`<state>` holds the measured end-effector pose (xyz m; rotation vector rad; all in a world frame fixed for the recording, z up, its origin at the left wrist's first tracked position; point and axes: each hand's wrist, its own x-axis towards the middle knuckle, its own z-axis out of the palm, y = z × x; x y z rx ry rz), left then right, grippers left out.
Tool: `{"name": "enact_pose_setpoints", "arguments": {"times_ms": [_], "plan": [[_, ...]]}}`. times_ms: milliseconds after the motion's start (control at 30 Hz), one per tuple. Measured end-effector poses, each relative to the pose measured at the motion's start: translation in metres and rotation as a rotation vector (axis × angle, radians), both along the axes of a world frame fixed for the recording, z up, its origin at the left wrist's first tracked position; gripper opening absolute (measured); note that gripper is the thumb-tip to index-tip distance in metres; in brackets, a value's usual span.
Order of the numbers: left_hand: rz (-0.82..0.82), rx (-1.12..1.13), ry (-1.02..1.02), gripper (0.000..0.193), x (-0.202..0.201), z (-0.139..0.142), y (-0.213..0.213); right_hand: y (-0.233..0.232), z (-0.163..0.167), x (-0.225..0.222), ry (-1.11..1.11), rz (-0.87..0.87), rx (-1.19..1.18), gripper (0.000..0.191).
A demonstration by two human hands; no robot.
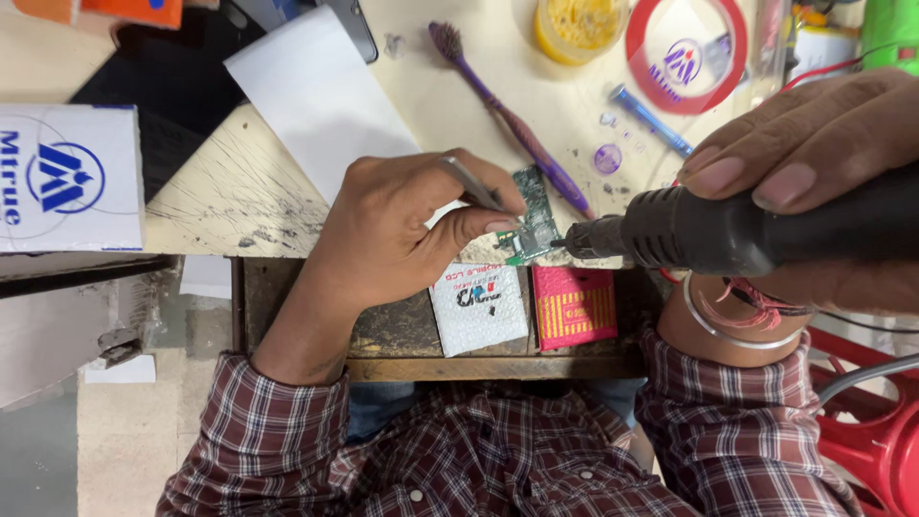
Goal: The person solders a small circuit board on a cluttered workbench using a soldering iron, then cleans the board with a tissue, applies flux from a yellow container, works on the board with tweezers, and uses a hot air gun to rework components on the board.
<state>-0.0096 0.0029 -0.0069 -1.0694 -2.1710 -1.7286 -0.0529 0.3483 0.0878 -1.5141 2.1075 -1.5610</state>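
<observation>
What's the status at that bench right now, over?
Left hand pinches thin metal tweezers on small green circuit board. Right hand grips black hot-air tool, nozzle at board edge. Purple toothbrush lies behind, apart.

Desk: worn wood, scratched and stained. Hot-air tool: matt black plastic, metal nozzle. Tweezers: bare smooth metal. Circuit board: green, semi-gloss. Toothbrush: glossy purple plastic. Shirt: plaid woven cloth.

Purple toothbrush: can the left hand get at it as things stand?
Probably not right away: the left hand is pinching tweezers on the circuit board. The toothbrush lies uncovered just beyond.
</observation>
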Motion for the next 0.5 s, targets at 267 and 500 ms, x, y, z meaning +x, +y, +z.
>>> {"name": "enact_pose_setpoints", "arguments": {"times_ms": [267,500], "plan": [[0.188,0.180,-0.071,0.008,-0.002,0.044,0.009,0.031,-0.048,0.013,0.092,-0.492,-0.629,0.062],[0.312,0.037,0.199,0.014,-0.067,0.063,0.044,0.044,-0.048,0.009,0.245,-0.736,-0.615,0.071]]}}
